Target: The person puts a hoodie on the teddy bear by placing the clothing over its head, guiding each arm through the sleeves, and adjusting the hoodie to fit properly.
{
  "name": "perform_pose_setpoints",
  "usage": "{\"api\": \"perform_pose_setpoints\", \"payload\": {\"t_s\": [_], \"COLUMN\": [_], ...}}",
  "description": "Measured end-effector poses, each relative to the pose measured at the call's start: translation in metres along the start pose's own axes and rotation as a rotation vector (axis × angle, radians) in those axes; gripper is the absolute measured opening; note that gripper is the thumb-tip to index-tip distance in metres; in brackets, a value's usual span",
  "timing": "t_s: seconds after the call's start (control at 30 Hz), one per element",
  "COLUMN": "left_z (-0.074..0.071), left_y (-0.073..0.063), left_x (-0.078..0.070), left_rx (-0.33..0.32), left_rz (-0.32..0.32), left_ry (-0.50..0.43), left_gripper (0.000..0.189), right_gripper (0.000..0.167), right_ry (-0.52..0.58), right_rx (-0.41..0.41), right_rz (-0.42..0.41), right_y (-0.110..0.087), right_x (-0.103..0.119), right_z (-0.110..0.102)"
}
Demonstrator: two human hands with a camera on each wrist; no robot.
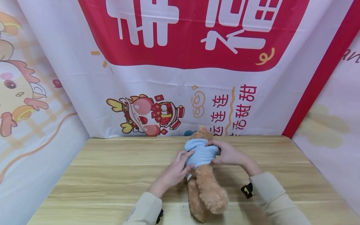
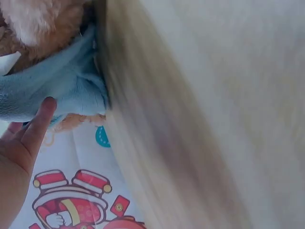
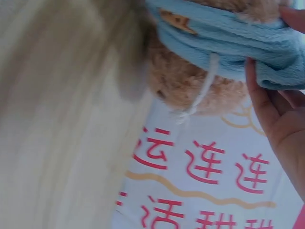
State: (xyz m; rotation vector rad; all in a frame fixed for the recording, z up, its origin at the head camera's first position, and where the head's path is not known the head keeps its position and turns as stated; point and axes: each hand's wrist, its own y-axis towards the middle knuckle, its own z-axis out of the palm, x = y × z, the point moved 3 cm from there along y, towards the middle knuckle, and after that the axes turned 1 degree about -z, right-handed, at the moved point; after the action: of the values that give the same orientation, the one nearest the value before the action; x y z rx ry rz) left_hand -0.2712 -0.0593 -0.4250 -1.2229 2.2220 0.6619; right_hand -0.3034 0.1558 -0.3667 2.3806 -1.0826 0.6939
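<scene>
A brown teddy bear (image 1: 211,189) in a light blue hoodie (image 1: 201,155) is between both hands, its legs toward the near edge and its head toward the backdrop. My left hand (image 1: 175,170) holds the left side of its body, thumb near the hoodie's hem; the left wrist view shows its fingers (image 2: 45,112) against the cloth. On the other side my right hand (image 1: 231,154) grips the hoodie between thumb and fingers. A white drawstring (image 3: 207,86) and a small brown patch (image 3: 177,21) show in the right wrist view. The bear's face is mostly hidden.
The wood-grain table (image 1: 112,175) extends to either side of the bear. Behind it hangs a white and red printed cloth (image 1: 191,56) that meets the table's far edge. Printed cloths also hang at the left (image 1: 42,156) and right (image 1: 329,147).
</scene>
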Motion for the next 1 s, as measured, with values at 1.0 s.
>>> {"api": "perform_pose_setpoints", "payload": {"t_s": [1.0], "left_z": [-0.027], "left_y": [0.005], "left_x": [0.002], "left_rx": [-0.238], "left_rz": [-0.111], "left_ry": [-0.069], "left_gripper": [0.052], "right_gripper": [0.066], "right_ry": [0.045], "right_rx": [-0.096], "right_rz": [0.06], "right_y": [0.017], "right_x": [0.012], "right_z": [0.035]}}
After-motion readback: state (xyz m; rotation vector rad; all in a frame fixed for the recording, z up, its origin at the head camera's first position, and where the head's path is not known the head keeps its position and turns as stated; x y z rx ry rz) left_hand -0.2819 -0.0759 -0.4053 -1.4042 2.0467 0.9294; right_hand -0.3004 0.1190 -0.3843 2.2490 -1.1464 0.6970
